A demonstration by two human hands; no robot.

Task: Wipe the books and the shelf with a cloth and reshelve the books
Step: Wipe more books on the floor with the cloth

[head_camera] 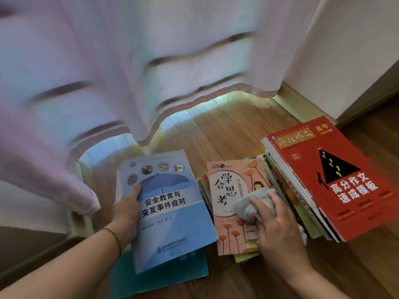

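L. hand (127, 203) grips the blue book (170, 212) at its left edge, thumb on the cover, fingers hidden beneath; a thin bracelet (112, 234) sits on that wrist. Blue book lies tilted over a teal folder (159, 275) on the wood floor (226, 126). R. hand (278, 223) clutches a bunched grey cloth (250, 206) and presses it on the pink book (233, 203), top of a low stack. Just beside, at right: taller stack w/ red book (336, 175) on top, leaning. Behind: pale pink curtain (129, 72), hem just above the floor; white wall (356, 50) at right. Shelf not in view.
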